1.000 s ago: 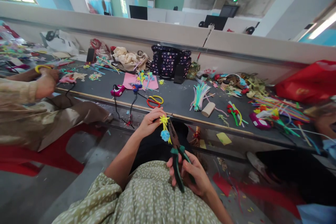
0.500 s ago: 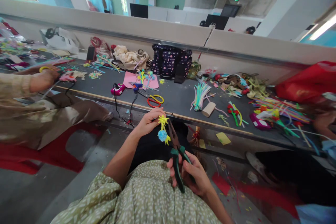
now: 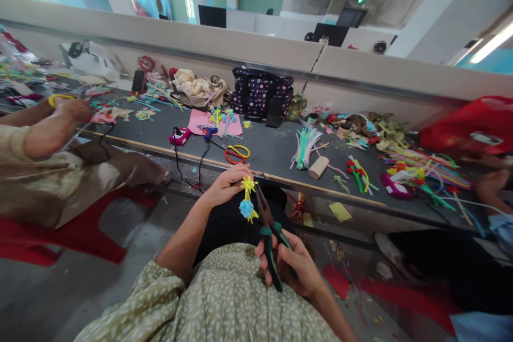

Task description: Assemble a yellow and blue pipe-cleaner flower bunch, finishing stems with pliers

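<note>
My left hand (image 3: 226, 184) pinches a small pipe-cleaner flower (image 3: 247, 200), yellow with a blue fuzzy ball, held over my lap in front of the table edge. My right hand (image 3: 294, 264) grips the green handles of a pair of pliers (image 3: 267, 235). The dark jaws of the pliers point up and rest close beside the flower's lower end. Whether the jaws pinch the flower I cannot tell.
The dark table (image 3: 272, 155) carries red and yellow scissors (image 3: 236, 154), a pink sheet (image 3: 214, 124), a spotted bag (image 3: 260, 93), a bundle of pipe cleaners (image 3: 304, 144) and a cardboard roll (image 3: 318, 166). A person's hand (image 3: 66, 112) works at the left; another person's hand (image 3: 491, 184) at the right.
The flower has tipped slightly, its blue ball shifting a little left and down. The person at the left has raised the arm and moved the hand.
</note>
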### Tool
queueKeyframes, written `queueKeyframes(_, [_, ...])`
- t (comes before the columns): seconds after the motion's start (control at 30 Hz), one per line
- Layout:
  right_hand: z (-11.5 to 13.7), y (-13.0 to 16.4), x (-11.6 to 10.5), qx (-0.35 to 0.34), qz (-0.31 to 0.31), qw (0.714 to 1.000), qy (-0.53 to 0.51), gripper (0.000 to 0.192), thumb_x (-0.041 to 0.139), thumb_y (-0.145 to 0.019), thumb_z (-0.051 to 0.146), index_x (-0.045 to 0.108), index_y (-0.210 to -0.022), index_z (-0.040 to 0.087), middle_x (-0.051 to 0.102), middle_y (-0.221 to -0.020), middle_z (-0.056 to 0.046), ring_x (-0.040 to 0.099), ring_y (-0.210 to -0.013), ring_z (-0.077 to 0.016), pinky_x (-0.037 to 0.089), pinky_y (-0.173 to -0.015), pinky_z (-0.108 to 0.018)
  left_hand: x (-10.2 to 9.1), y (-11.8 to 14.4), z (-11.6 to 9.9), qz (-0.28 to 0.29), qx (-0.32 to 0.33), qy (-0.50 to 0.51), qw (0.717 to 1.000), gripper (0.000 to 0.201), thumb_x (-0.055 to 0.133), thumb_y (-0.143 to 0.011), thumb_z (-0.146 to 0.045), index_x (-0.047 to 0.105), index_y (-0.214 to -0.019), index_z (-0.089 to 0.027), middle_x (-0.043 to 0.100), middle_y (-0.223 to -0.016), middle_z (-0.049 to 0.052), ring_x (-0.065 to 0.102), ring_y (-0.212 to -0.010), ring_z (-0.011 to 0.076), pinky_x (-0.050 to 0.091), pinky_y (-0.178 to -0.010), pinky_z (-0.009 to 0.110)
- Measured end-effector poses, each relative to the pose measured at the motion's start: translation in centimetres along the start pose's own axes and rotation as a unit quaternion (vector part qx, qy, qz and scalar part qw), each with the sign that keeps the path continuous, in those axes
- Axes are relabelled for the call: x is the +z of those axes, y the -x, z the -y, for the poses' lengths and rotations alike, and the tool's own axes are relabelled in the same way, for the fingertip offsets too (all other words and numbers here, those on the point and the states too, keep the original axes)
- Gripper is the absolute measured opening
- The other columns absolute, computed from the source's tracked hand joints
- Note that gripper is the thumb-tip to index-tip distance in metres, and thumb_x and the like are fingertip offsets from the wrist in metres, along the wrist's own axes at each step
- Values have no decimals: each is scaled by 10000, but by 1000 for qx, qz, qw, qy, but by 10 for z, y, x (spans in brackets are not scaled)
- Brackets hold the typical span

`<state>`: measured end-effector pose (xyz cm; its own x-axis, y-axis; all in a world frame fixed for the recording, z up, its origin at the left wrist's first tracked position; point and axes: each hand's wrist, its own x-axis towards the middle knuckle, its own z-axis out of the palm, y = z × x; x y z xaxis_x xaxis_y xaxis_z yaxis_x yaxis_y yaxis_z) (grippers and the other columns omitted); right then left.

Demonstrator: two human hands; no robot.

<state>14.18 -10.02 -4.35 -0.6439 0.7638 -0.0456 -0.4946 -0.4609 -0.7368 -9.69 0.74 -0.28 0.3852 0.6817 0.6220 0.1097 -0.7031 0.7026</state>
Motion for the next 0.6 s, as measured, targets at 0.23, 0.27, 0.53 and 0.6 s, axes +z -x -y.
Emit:
queueKeyframes(0.23, [1, -1, 0, -2, -10, 999, 34, 290, 706, -818, 400, 552, -873, 160, 685, -967, -125, 666, -664, -164, 550, -498, -253, -2, -1, -7, 0, -5, -15, 1000, 271, 549, -880, -404, 659, -834, -160, 631, -838, 77, 576, -865, 209, 345, -1088, 482])
queueKeyframes(0.27, [1, -1, 0, -2, -13, 999, 44, 290, 704, -819, 402, 554, -875, 160, 683, -966, -124, 663, -671, -166, 547, -498, -253, -3, -1, -8, -2, -8, -21, 1000, 271, 550, -879, -404, 658, -825, -161, 629, -831, 75, 577, -864, 209, 347, -1088, 483])
queueKeyframes(0.53, [3, 2, -2, -21, -56, 981, 186, 226, 647, -870, 366, 579, -914, 155, 677, -954, -94, 620, -606, -118, 523, -531, -241, -5, -1, -14, -5, 10, -60, 998, 208, 547, -887, -335, 640, -811, -165, 634, -826, 70, 583, -866, 200, 354, -1085, 486])
queueKeyframes(0.6, [3, 2, -1, -25, -77, 974, 210, 233, 648, -866, 376, 576, -906, 158, 682, -926, -83, 614, -599, -121, 525, -531, -246, -5, -1, -15, -5, 17, -71, 997, 215, 534, -896, -333, 637, -813, -164, 638, -827, 72, 583, -864, 196, 359, -1080, 485])
